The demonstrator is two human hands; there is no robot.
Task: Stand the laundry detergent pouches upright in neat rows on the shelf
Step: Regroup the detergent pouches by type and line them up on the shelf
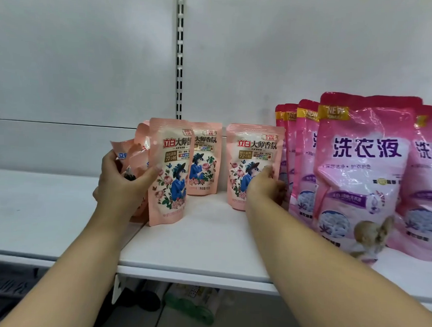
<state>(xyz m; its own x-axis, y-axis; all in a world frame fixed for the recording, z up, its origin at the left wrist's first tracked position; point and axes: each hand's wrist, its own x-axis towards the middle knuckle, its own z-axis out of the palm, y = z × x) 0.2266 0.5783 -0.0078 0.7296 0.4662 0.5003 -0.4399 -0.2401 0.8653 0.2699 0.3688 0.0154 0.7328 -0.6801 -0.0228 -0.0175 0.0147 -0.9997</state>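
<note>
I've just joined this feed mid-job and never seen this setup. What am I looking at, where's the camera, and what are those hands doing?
No machine here: a person works bare-handed, filmed by one camera worn on their head, looking down at a white shelf. The left hand grips a bunch of small peach detergent pouches, the front one upright. The right hand touches another upright peach pouch; a third stands behind. Larger pink pouches stand in rows on the right.
</note>
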